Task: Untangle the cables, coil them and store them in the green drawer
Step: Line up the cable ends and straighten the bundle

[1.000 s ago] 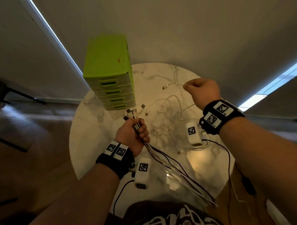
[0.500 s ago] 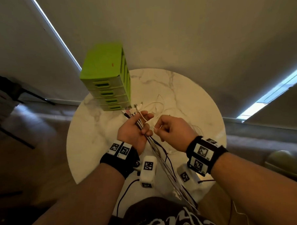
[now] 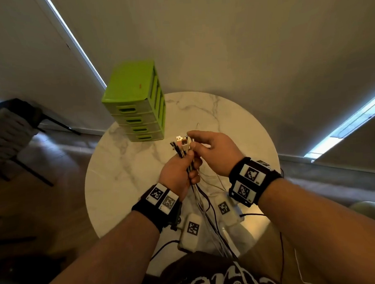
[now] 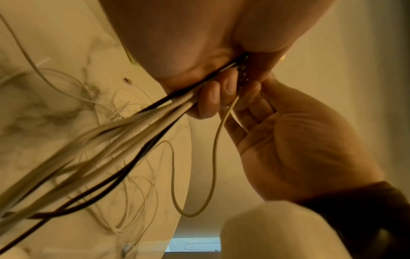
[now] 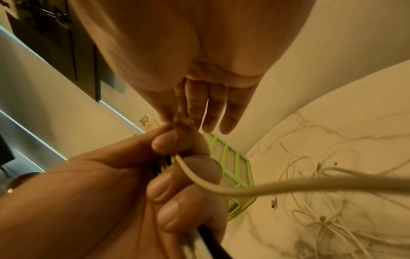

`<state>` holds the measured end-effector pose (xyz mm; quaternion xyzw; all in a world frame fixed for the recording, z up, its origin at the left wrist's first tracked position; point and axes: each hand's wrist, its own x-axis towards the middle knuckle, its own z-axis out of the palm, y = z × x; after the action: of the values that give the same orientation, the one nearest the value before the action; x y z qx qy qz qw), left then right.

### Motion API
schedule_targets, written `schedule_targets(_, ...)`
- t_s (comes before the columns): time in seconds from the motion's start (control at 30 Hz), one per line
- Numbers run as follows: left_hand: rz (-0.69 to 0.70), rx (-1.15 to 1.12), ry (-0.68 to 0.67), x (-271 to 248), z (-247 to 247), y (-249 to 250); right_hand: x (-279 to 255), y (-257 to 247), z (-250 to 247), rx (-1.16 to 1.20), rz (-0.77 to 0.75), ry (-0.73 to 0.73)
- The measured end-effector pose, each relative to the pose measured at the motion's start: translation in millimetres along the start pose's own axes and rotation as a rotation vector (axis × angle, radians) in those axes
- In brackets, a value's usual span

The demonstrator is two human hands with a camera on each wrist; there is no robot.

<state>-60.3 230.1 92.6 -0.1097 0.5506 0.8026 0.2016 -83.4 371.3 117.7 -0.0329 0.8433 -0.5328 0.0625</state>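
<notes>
Nearest to me, at the near edge of the round marble table [image 3: 119, 177], the long ends of the cables [image 3: 206, 207] hang down from my fist and pass over the rim toward my lap. My left hand [image 3: 179, 174] is closed around this bundle of white and black cables, with the fingers curled tight on it; the plugs [image 3: 182, 145] stand up out of the top of the fist. My right hand [image 3: 212, 149] is just beside it, touching it. Its thumb and first finger pinch one white cable [image 5: 199, 178] at the plugs, and the other fingers [image 5: 224, 112] are stretched out straight.

The head view shows both hands held above the table, near its middle. The marble to the left of my hands is bare, and so is the far part behind them. The green drawer unit [image 3: 135, 105] stands at the far left edge of the table, well apart from my hands, with its four drawers closed.

The left wrist view shows what the head view hides: the single white cable drops from my right fingers in a loose loop [image 4: 193, 192] beyond the table edge, and thin white cables [image 4: 124, 108] lie tangled on the marble under the bundle. The right wrist view shows this same tangle [image 5: 321, 215] on the table to the right of the drawer unit, and small plug ends lying among it.
</notes>
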Motion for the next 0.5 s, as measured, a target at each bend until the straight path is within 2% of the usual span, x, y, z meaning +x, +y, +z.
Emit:
schedule_targets(0.2, -0.019, 0.018, -0.032, -2, -8, 4, 8, 2, -1, 0.033, -0.032, -0.024)
schedule_targets(0.4, -0.012, 0.052, -0.037, -2, -13, 4, 10, 2, 7, 0.155, -0.035, 0.009)
schedule_targets(0.5, -0.007, -0.001, -0.063, -1, -15, 3, 10, 2, 12, 0.168, -0.03, 0.028)
